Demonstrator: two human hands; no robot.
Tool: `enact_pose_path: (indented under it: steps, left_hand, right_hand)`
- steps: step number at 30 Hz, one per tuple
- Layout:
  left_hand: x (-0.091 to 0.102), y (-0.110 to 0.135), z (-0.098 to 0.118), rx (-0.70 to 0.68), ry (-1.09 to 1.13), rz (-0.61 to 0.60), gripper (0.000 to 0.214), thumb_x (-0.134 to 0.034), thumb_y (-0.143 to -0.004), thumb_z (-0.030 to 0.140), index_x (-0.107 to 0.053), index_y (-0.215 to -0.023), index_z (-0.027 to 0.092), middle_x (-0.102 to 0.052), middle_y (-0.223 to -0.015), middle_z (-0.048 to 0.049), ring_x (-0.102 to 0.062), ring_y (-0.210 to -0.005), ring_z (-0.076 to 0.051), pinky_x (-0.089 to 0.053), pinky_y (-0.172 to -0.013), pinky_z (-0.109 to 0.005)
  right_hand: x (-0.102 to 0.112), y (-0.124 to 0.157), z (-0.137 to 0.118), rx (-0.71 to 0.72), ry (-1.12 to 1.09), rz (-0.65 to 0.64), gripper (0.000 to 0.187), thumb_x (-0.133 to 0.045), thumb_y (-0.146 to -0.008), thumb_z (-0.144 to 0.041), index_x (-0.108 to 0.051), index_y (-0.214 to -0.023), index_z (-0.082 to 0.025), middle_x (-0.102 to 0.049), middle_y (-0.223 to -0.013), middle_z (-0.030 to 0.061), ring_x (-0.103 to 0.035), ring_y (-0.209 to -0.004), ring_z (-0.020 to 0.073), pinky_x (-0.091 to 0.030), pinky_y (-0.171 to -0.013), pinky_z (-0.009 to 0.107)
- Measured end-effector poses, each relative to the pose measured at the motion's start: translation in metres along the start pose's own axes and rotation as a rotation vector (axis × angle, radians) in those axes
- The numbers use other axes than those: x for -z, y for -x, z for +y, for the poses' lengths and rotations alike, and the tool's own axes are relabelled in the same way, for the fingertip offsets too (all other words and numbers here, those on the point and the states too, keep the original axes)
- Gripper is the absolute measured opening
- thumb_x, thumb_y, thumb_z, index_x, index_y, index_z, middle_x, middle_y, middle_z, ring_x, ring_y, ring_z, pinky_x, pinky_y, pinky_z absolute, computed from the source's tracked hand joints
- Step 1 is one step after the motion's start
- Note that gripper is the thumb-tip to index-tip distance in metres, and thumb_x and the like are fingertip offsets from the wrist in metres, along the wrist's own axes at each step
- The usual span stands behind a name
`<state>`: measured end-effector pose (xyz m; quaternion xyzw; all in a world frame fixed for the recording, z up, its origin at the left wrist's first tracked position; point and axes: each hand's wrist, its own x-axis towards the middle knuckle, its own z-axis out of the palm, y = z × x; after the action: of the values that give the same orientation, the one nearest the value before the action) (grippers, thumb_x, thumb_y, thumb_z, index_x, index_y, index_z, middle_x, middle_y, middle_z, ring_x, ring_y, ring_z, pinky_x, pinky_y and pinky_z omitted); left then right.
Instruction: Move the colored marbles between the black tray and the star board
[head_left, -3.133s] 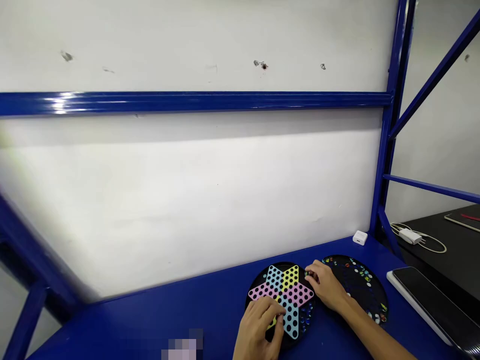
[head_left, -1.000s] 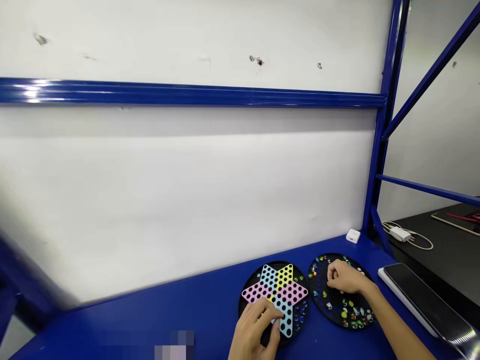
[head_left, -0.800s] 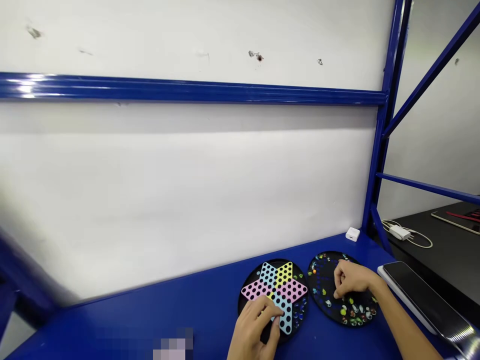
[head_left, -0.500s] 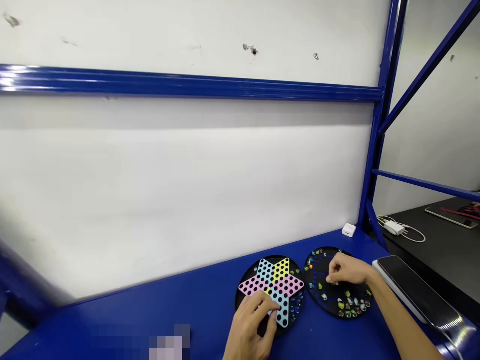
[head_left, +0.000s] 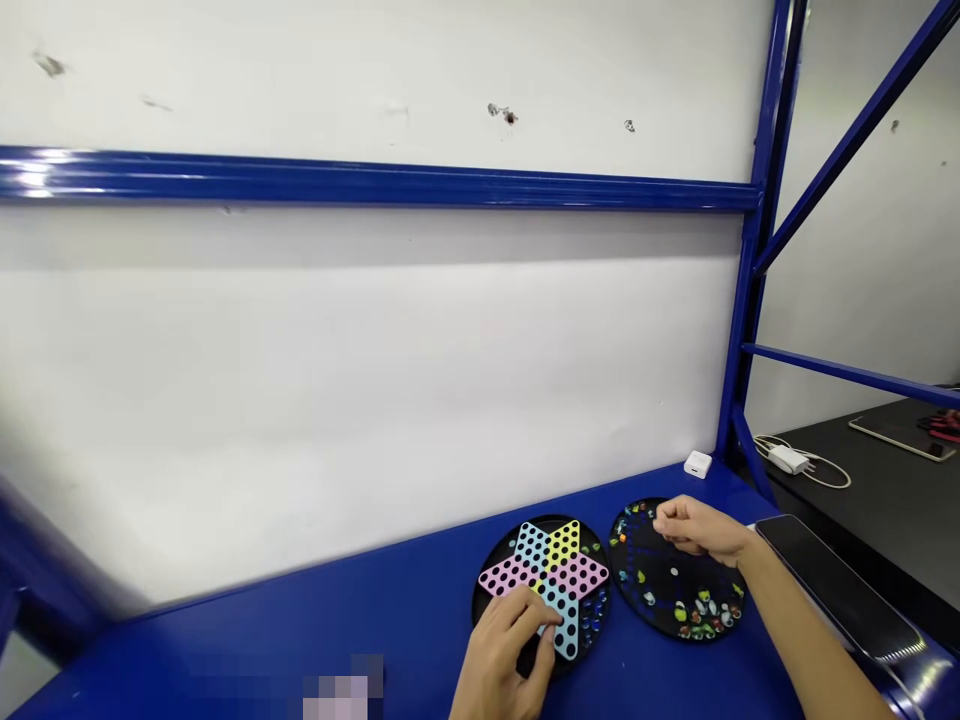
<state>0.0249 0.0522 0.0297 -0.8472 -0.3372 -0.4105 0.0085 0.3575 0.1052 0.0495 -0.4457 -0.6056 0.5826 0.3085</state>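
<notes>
My left hand [head_left: 504, 648] rests over the near left part of a round black Chinese checkers board [head_left: 480, 590]. Its thumb and index fingertips come together over the pale blue point of the star [head_left: 568, 630]. Whether a small piece sits between them is hidden. Above a second black disc [head_left: 645, 570], my right hand [head_left: 699, 526] hovers with curled fingers, and I cannot make out what they hold. Below that hand lies a whitish round piece [head_left: 674, 572]. Colourful glass marbles [head_left: 705, 615] cluster along the disc's near right edge; blue marbles [head_left: 592, 612] sit beside the star.
A black phone-like slab [head_left: 840, 585] lies right of the disc, under my right forearm. A small white box [head_left: 697, 464] stands near the wall. Blue metal rails [head_left: 375, 182] frame the blue tabletop [head_left: 337, 610]. A white charger [head_left: 789, 460] lies on the dark table at right.
My right hand has risen slightly away from the disc's middle, and the whitish round piece shows there now. My left hand has kept its place on the star board. The camera has tilted slightly.
</notes>
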Motion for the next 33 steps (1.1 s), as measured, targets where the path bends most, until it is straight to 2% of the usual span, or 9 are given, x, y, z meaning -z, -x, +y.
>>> enact_pose_path:
  steps: [2,4,7,9,17,21,27,29,33]
  left_hand:
    - [0.000,-0.001,0.000,-0.002,0.001,-0.003,0.016,-0.049,-0.089,0.015,-0.063,-0.086,0.023,-0.066,-0.078,-0.0018,-0.063,-0.070,-0.014,-0.052,-0.064,-0.024]
    - [0.000,-0.001,0.000,0.001,0.003,-0.003,0.015,-0.050,-0.089,0.015,-0.063,-0.086,0.023,-0.066,-0.078,-0.0017,-0.063,-0.070,-0.014,-0.052,-0.065,-0.023]
    - [-0.001,0.001,-0.002,0.014,0.007,-0.007,0.015,-0.050,-0.089,0.016,-0.063,-0.085,0.023,-0.066,-0.079,-0.0013,-0.063,-0.071,-0.014,-0.053,-0.066,-0.024]
    - [-0.003,0.002,-0.003,0.026,0.012,-0.017,0.015,-0.050,-0.089,0.016,-0.063,-0.085,0.023,-0.066,-0.079,-0.0010,-0.064,-0.072,-0.014,-0.053,-0.067,-0.023]
    - [-0.005,0.002,-0.002,0.041,0.026,-0.048,0.014,-0.051,-0.090,0.017,-0.063,-0.085,0.023,-0.066,-0.079,-0.0009,-0.063,-0.072,-0.014,-0.052,-0.066,-0.023]
    - [-0.005,0.002,0.000,0.053,0.031,-0.044,0.015,-0.050,-0.091,0.018,-0.063,-0.084,0.023,-0.066,-0.079,-0.0014,-0.063,-0.072,-0.014,-0.053,-0.066,-0.023]
    - [-0.008,0.004,-0.002,0.064,0.042,-0.075,0.015,-0.049,-0.091,0.019,-0.062,-0.086,0.023,-0.066,-0.080,-0.0021,-0.064,-0.072,-0.014,-0.054,-0.068,-0.024]
    - [-0.009,0.004,-0.003,0.062,0.038,-0.081,0.014,-0.050,-0.091,0.019,-0.062,-0.087,0.023,-0.067,-0.080,-0.0022,-0.065,-0.073,-0.015,-0.054,-0.068,-0.024]
    - [-0.009,0.005,-0.004,0.050,0.024,-0.075,0.013,-0.051,-0.091,0.019,-0.063,-0.087,0.023,-0.067,-0.081,-0.0022,-0.065,-0.074,-0.015,-0.055,-0.069,-0.024]
  right_hand:
    - [-0.002,0.004,-0.002,-0.058,0.228,-0.163,0.045,-0.079,-0.066,-0.056,-0.058,-0.062,-0.017,-0.041,-0.049,-0.0084,-0.031,-0.046,0.0045,-0.021,-0.047,0.021]
    - [-0.005,0.009,-0.003,-0.187,0.468,-0.272,0.040,-0.086,-0.055,-0.051,-0.065,-0.063,-0.018,-0.049,-0.050,-0.0070,-0.038,-0.049,0.0065,-0.025,-0.049,0.022]
    - [-0.011,0.013,-0.003,-0.403,0.713,-0.203,0.042,-0.091,-0.039,-0.042,-0.064,-0.061,-0.020,-0.049,-0.048,-0.0085,-0.040,-0.048,0.0082,-0.026,-0.049,0.023]
    - [-0.015,0.012,-0.001,-0.464,0.759,-0.133,0.044,-0.092,-0.033,-0.037,-0.061,-0.060,-0.021,-0.052,-0.051,-0.0086,-0.043,-0.049,0.0094,-0.028,-0.049,0.023]
    - [-0.026,0.000,0.009,-0.370,0.738,-0.004,0.048,-0.092,-0.038,-0.039,-0.056,-0.065,-0.022,-0.049,-0.051,-0.0094,-0.044,-0.050,0.0104,-0.029,-0.048,0.023]
    - [-0.030,-0.006,0.015,-0.382,0.720,0.042,0.054,-0.093,-0.036,-0.040,-0.054,-0.071,-0.023,-0.055,-0.056,-0.0084,-0.052,-0.055,0.0127,-0.032,-0.049,0.023]
    - [-0.039,-0.018,0.015,-0.410,0.849,0.221,0.059,-0.092,-0.036,-0.044,-0.053,-0.077,-0.024,-0.062,-0.070,-0.0047,-0.060,-0.065,0.0182,-0.033,-0.053,0.025]
    - [-0.044,-0.022,0.016,-0.390,0.893,0.301,0.056,-0.090,-0.042,-0.047,-0.053,-0.077,-0.024,-0.064,-0.075,-0.0023,-0.062,-0.072,0.0199,-0.032,-0.055,0.025]
    - [-0.050,-0.028,0.021,-0.293,0.911,0.435,0.042,-0.079,-0.062,-0.053,-0.053,-0.076,-0.023,-0.065,-0.080,0.0014,-0.062,-0.078,0.0201,-0.031,-0.057,0.025]
